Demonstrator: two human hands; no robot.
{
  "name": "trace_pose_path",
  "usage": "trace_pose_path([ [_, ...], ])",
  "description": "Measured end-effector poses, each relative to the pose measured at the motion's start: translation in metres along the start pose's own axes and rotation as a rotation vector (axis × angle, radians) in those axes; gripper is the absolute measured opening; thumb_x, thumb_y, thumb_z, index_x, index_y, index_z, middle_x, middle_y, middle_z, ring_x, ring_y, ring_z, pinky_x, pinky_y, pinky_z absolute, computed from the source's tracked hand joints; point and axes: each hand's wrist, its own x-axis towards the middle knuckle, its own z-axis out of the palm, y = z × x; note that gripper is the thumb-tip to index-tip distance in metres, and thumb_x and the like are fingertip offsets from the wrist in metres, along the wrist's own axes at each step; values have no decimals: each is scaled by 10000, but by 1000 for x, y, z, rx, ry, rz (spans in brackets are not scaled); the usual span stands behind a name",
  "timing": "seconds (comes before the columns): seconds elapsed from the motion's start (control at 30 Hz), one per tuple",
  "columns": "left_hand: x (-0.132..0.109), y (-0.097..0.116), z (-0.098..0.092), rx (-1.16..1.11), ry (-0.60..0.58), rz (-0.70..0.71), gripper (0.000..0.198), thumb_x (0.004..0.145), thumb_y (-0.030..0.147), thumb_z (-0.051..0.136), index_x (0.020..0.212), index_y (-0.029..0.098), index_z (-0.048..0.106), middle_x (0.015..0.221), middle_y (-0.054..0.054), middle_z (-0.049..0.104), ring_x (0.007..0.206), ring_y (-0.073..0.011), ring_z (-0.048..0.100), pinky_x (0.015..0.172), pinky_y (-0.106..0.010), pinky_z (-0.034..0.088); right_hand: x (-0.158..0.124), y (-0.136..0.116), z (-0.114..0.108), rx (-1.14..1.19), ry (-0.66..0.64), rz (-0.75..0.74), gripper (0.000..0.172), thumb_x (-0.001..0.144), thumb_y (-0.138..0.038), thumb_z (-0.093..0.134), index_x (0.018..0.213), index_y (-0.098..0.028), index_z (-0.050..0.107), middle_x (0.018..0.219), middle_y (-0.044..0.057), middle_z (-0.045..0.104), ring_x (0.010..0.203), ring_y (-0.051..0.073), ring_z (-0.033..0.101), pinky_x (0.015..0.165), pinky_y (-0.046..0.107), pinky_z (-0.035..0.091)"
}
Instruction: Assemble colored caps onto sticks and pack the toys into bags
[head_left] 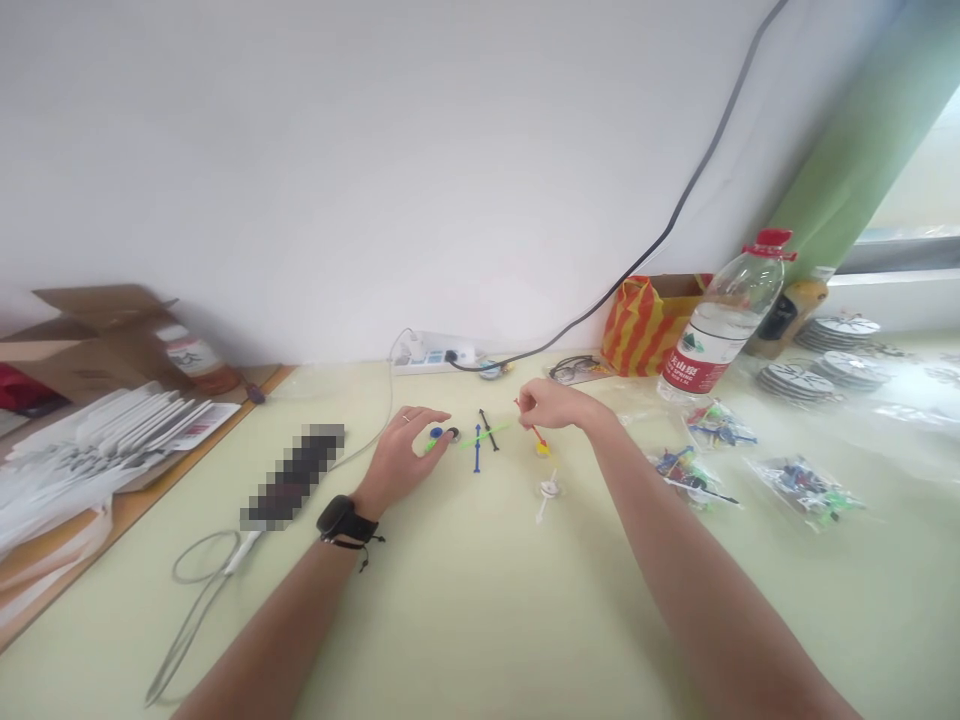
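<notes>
My right hand [553, 405] pinches a red plastic arrow [538, 435] whose lower end is by a small yellow piece [543, 450]. My left hand [409, 445] rests on the table with thumb and fingers apart, around small round pieces, one blue [436, 434] and one black [453, 435]. Between the hands lie a blue arrow [477, 450], a black arrow [489, 430] and a light green arrow [480, 437]. Nearer to me is a white arrow with a round white piece [548, 489] on it.
Clear bags of coloured parts [694, 475] lie to the right, near a large water bottle [712, 330] and stacked discs [795, 385]. A power strip [435, 360] sits against the wall. At left are a pixelated dark object with a cable [244, 550], white packets [127, 430] and a cardboard box [97, 330].
</notes>
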Motion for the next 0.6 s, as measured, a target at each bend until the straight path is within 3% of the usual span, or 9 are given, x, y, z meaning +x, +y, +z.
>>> trace_pose_path([
  [0.23,1,19,3,-101,88,11,286,929,381,712,1183,258,667,1115,-69,719,964,-234,681,892,-400,574,7,-31,28,147,145,-122,122,838,-271,703,842,-195,607,968,46,729,816,159,657,686,235,466],
  [0.37,0,30,9,-234,65,-19,378,919,397,733,1259,264,640,1122,-67,726,960,-224,701,874,-386,593,10,-54,50,331,80,-186,139,900,-308,621,833,-187,627,875,43,716,734,147,653,599,223,452],
  [0.5,-1,27,17,-371,92,-104,382,905,402,750,1239,250,646,1094,-70,734,903,-214,714,851,-386,618,8,-60,57,385,-13,-181,200,927,-273,513,775,-183,607,767,36,691,676,153,636,535,229,433],
  [0.6,0,22,19,-410,97,-128,344,939,384,707,1249,244,658,1058,-70,734,888,-208,720,848,-384,625,4,-60,54,454,-62,-187,162,929,-239,489,1013,-204,622,815,17,693,743,161,663,606,230,487],
])
